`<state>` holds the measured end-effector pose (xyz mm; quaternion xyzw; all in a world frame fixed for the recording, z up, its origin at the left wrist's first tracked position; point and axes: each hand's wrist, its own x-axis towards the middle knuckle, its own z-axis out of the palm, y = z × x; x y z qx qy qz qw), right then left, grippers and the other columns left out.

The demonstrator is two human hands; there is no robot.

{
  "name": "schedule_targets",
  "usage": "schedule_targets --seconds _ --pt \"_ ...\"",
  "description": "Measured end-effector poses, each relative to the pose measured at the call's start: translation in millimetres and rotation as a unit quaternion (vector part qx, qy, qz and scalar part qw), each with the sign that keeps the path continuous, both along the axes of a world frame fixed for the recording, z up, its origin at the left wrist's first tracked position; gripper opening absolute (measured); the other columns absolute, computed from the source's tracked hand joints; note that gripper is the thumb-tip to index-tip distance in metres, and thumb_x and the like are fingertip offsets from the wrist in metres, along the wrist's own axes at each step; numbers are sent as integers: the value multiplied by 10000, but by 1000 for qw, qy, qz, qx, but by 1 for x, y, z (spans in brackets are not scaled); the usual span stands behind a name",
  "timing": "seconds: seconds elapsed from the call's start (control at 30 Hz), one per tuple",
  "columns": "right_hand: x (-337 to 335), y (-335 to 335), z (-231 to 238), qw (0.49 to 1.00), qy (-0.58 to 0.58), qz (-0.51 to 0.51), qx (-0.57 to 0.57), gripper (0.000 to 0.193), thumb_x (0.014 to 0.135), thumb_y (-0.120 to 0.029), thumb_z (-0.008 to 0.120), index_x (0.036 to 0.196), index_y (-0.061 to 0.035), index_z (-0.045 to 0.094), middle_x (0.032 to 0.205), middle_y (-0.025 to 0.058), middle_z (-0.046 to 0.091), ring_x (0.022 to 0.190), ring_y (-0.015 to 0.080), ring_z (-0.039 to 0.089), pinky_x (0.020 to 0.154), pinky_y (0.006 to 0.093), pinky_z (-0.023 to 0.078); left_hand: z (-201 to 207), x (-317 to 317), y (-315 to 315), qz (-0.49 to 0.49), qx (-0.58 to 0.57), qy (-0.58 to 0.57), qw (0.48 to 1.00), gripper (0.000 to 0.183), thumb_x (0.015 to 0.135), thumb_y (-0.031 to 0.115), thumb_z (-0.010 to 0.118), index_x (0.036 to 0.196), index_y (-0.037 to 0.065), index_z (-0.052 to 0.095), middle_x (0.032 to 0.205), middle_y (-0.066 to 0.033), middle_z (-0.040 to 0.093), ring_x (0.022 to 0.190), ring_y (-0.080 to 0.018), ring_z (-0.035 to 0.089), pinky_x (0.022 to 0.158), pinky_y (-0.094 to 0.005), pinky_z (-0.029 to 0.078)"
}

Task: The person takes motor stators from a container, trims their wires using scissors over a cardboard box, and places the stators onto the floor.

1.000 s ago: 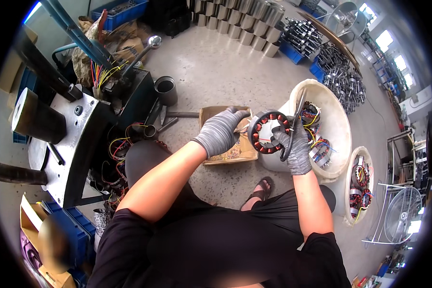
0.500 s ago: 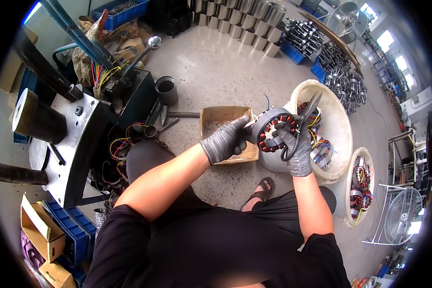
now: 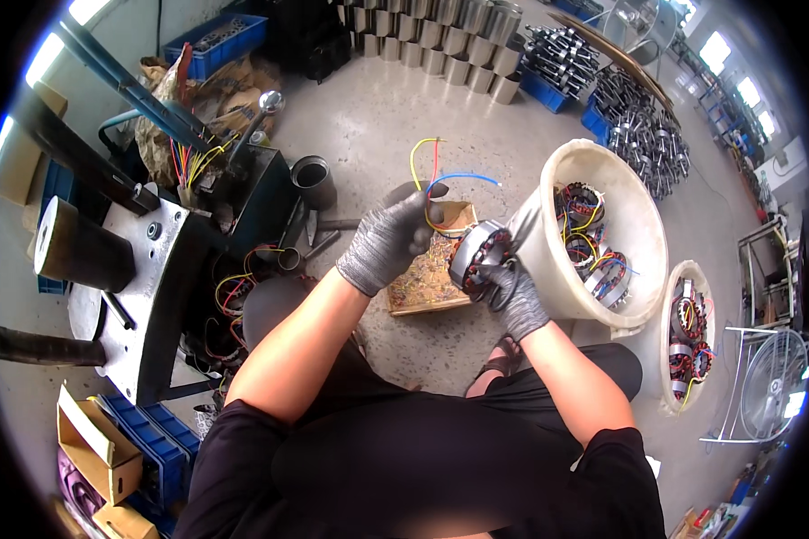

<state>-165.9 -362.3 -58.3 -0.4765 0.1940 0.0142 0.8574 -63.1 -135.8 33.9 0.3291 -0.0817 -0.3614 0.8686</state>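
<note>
My gloved right hand (image 3: 518, 304) grips a motor stator (image 3: 470, 255), a steel ring with red-insulated windings inside, above the cardboard box. A dark scissor handle loops round the fingers of that hand; the blades are hard to make out beside the bin. Up and to the left, my gloved left hand (image 3: 385, 235) has its fingers closed on the stator's lead wires (image 3: 435, 163). Yellow, red and blue ends stick out beyond those fingers. Below both hands sits the cardboard box (image 3: 436, 304), with small wire scraps on its bottom.
A white bin (image 3: 548, 193) holding several stators stands at the right, with a smaller white tub (image 3: 672, 359) of stators beyond it. A press-like machine (image 3: 144, 296) is at the left, near a dark metal cylinder (image 3: 314, 184). Steel sleeves (image 3: 458, 72) are stacked at the back.
My left hand has moved from the stator's side to its wires, which now stand up spread out. The stator has shifted left and down, and the scissors have turned away from their upright pose.
</note>
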Motion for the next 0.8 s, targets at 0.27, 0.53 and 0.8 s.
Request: schedule_targets --seconds 0.27,0.53,0.8 --pt "-32 -13 -30 970 169 72 157 287 931 -101 641 1155 -116 463 898 146 620 726 342 668 601 474 577 -27 -23 -21 37 238 -43 970 220 995 192 576 1159 48 599 744 10 574 575 -64 506 513 -213 423" --pt "-33 14 36 983 98 155 3 464 943 -251 684 1346 -149 478 906 69 640 724 153 645 621 309 555 -47 -7 -12 124 279 -69 950 147 985 165 567 1049 47 626 762 11 624 588 -72 545 519 -214 438" --pt "-19 11 55 965 95 240 -48 586 985 -384 588 1442 -81 383 889 75 615 754 207 653 684 361 552 -55 -8 -20 87 313 -105 940 173 973 210 568 1037 64 634 784 6 627 603 -76 519 535 -227 409"
